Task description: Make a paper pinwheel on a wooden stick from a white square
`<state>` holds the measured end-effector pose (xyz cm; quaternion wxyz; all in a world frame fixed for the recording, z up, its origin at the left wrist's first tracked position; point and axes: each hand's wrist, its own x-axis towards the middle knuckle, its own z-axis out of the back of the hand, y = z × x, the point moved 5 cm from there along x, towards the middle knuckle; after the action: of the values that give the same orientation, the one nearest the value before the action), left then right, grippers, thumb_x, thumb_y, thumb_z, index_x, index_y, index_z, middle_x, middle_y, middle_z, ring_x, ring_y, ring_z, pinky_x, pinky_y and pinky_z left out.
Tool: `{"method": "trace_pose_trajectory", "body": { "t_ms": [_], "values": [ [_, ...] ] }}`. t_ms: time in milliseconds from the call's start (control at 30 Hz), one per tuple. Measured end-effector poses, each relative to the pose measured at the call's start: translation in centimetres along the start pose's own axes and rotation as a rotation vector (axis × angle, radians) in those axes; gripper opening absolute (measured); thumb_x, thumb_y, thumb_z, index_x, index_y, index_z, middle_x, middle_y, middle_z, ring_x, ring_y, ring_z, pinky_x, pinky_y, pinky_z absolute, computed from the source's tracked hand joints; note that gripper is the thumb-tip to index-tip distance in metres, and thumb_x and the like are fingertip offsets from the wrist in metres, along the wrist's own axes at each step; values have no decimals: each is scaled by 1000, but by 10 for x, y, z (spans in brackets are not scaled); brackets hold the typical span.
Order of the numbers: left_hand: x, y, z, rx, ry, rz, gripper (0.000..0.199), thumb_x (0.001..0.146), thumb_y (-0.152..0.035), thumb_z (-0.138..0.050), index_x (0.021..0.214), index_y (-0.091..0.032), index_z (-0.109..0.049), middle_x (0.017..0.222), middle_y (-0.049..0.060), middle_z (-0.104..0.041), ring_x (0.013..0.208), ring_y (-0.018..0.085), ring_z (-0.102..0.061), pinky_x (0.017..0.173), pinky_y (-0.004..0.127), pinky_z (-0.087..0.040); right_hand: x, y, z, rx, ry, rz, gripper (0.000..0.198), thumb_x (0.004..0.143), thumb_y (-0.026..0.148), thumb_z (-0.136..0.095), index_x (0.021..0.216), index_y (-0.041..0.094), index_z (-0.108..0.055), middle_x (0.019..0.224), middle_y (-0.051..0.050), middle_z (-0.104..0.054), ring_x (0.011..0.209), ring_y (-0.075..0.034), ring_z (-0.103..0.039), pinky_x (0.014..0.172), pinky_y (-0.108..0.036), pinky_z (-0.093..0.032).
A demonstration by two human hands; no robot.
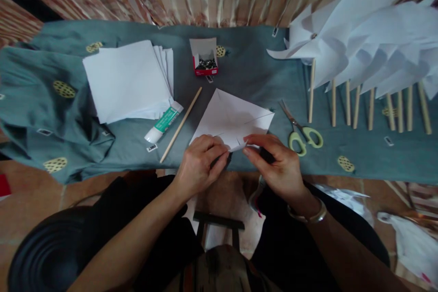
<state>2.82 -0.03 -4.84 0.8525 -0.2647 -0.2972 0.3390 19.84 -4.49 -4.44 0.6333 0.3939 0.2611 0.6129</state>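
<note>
A thin, white, four-sided paper sheet [232, 114] with short slits running in from its corners lies on the surface [246, 66], spread with a grey-green cloth, right before the person; its near edge is lifted slightly between the two hands; the left hand [201, 164] has its grip closed at that edge, thumb and fingertips together on the paper; the right hand [278, 169] pinches the edge just beside it between thumb and forefinger; the sheet should handle as very light and limp, quick to crease and likeliest to tear at the inner ends of the slits, so a soft fingertip pinch at the outer edge or a corner suits it best; a slim, pale wooden stick [181, 125] and a green-and-white tube [166, 119] lie to its left; metal scissors with pale green handles [304, 139] lie near the right hand; an open red-and-white cardboard box [205, 72] of small metal pieces stands beyond the sheet.
</note>
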Motion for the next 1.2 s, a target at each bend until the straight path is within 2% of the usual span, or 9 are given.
{"method": "trace_pose_trajectory", "body": {
  "t_ms": [133, 300, 467, 567, 700, 967, 1100, 1200],
  "values": [
    [1, -1, 2, 7, 9, 7, 14, 90, -22, -59, 99, -15, -67, 87, 8, -68, 83, 18, -64, 77, 33, -54, 6, 4, -3, -53, -17, -12, 5, 88, 25, -64, 88, 24, -69, 85, -1, -73, 81, -19, -67, 79, -36, -55],
    [0, -3, 2, -4, 7, 69, 29, 92, -24, -59, 120, -18, -56, 90, 3, -70, 82, 14, -67, 77, 27, -54, 9, 7, -6, -85, -19, -9, 4, 88, 23, -64, 87, 23, -68, 81, -1, -71, 78, -17, -66, 76, -33, -54],
    [1, -1, 2, -7, -24, 106, 18, 90, -21, -61, 107, -17, -59, 91, 3, -71, 77, 12, -68, 73, 24, -55, 8, 9, -7, -103, -27, -5, 3, 87, 23, -64, 88, 24, -67, 80, 0, -71, 76, -17, -66, 73, -32, -55],
    [2, -4, 2, -34, -9, 47, 9, 91, -19, -59, 99, -17, -63, 91, 5, -72, 84, 15, -69, 78, 27, -56, 7, 11, -7, -140, -39, 19, 3, 87, 22, -64, 88, 24, -65, 80, 0, -71, 76, -17, -66, 74, -32, -55],
    [3, -6, 2, -45, -3, 4, 19, 91, -16, -56, 108, -17, -64, 101, 8, -71, 94, 17, -67, 83, 32, -56, 6, 15, -7, -214, -33, 96, 6, 90, 22, -61, 93, 24, -65, 80, -1, -71, 78, -18, -66, 75, -33, -54],
    [3, -7, 0, 20, 25, 20, 21, 91, -19, -56, 109, -19, -67, 95, 7, -68, 92, 21, -61, 80, 38, -54, 0, 19, -11, -339, 59, 228, 17, 94, 19, -53, 100, 19, -68, 95, -6, -74, 88, -22, -66, 86, -39, -51],
    [2, -7, -2, 46, 25, 17, 20, 91, -19, -56, 109, -20, -67, 94, 7, -66, 91, 21, -59, 79, 38, -53, -5, 19, -11, -391, 33, 238, 18, 93, 20, -54, 103, 22, -69, 103, -6, -72, 94, -24, -63, 89, -42, -51],
    [1, -6, -4, 60, 16, 14, 21, 92, -20, -55, 109, -19, -67, 93, 7, -65, 90, 21, -59, 78, 37, -52, -7, 18, -12, -414, 6, 236, 22, 93, 20, -54, 111, 25, -66, 118, -7, -67, 106, -26, -60, 95, -46, -48]
  ]
}}
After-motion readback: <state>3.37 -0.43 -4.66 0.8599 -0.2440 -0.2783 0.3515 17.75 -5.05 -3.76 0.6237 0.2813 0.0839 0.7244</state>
